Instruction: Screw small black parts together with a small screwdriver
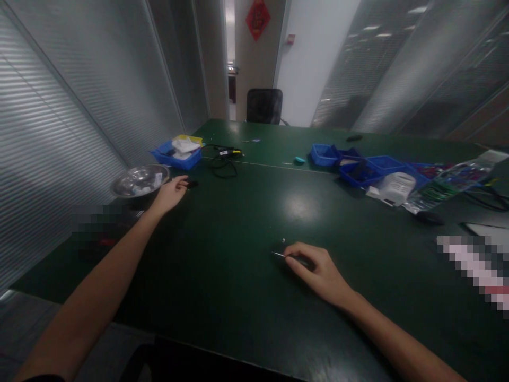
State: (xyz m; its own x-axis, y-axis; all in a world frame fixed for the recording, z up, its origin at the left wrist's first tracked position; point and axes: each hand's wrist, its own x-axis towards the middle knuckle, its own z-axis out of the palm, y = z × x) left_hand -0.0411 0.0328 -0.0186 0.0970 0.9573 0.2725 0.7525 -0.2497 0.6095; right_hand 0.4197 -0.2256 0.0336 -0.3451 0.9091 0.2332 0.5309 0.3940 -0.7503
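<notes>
My right hand (314, 268) rests low over the green table, its thumb and forefinger pinched on a thin pointed metal tool (279, 254). Most of that tool is hidden inside the hand, so its exact kind does not show. Just beyond the fingertips lies a tiny white piece (283, 240). Farther off to the left, my left hand (174, 192) is stretched out beside a shiny metal bowl (119, 185) with small whitish pieces in it. Its fingers are loosely bent and apart, with nothing visible in them. A small dark patch (193, 184) shows right beside those fingers, too blurred to name.
A blue basket (178, 162) with white material stands behind the bowl. Near it lies a black cabled device (230, 153). Blue trays (324, 155), a turquoise object (299, 159), a clear plastic bottle (449, 183) and a black mouse (428, 218) occupy the right side.
</notes>
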